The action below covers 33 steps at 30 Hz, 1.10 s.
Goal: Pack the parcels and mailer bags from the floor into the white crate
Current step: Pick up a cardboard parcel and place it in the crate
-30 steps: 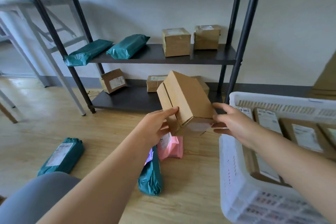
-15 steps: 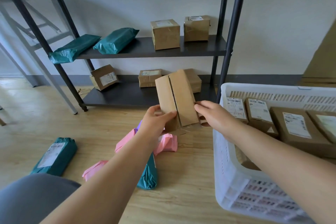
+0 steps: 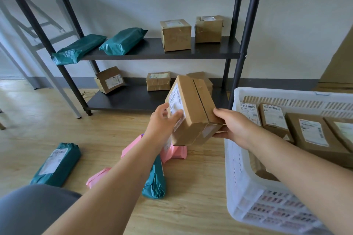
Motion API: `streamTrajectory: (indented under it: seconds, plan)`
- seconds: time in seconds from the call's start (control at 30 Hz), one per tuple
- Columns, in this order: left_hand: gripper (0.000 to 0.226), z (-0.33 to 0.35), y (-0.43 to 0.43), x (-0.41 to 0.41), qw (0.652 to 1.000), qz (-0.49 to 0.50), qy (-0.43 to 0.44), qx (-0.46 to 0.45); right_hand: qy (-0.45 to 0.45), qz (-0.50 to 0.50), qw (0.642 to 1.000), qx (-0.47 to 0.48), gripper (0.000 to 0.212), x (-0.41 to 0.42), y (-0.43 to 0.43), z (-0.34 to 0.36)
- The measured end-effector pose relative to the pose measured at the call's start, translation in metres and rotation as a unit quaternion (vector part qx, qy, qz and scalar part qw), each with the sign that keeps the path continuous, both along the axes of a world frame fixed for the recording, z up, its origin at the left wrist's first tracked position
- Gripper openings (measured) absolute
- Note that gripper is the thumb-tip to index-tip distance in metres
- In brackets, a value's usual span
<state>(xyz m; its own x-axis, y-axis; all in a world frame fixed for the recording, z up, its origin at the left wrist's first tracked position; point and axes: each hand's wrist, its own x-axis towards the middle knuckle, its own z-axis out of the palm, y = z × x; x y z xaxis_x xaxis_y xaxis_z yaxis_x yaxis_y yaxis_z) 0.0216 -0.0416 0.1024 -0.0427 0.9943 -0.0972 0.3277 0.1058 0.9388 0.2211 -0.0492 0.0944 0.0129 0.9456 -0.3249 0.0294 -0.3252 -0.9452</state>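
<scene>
1. Left hand (image 3: pixel 164 122) and right hand (image 3: pixel 232 127) both grip one cardboard parcel (image 3: pixel 193 112). Left fingers curl over its labelled side. Right thumb on the top edge, fingers under the near right corner.
2. Parcel is held in the air, tilted, above the floor (image 3: pixel 191 206). It is just left of the white crate (image 3: pixel 236 168) and not over the rim.
3. Below the parcel and left forearm are pink mailer bags (image 3: pixel 175 151) and a teal mailer bag (image 3: pixel 155 183) on the floor. They are bunched together and partly hidden by the arm.
4. A second pink bag (image 3: pixel 95 177) pokes out left of the forearm.
5. A labelled teal bag (image 3: pixel 57 164) lies well apart at far left, near a grey knee (image 3: pixel 28 210).
6. Crate holds labelled packed parcels (image 3: pixel 313 133) along its far side, with an open gap inside the near left corner.
7. A strip of bare floor runs between the bags and the crate wall.
8. Black rack (image 3: pixel 152 55) stands behind, with boxes and teal bags on its shelves. Its front post (image 3: pixel 246 44) stands just beyond the crate's far left corner.
</scene>
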Motion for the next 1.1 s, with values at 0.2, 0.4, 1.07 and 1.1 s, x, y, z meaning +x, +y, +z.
streamTrajectory:
  seconds: [0.2,0.4,1.07,1.1]
  plan:
    - [0.103,-0.003,0.000,-0.008,0.990,0.018,0.006,-0.143,-0.012,0.012,1.000,0.006,0.026,0.000,0.000,-0.001]
    - [0.059,-0.009,0.000,-0.007,0.994,0.024,-0.033,-0.098,-0.146,0.006,0.986,0.077,0.028,-0.002,-0.001,-0.005]
    - [0.049,0.026,-0.027,0.064,0.997,-0.029,0.017,0.074,-0.090,-0.011,0.995,0.048,0.076,0.061,-0.027,0.029]
    - [0.049,0.026,-0.030,0.075,0.996,-0.036,0.008,0.075,-0.085,-0.025,0.995,0.046,0.075,0.070,-0.031,0.030]
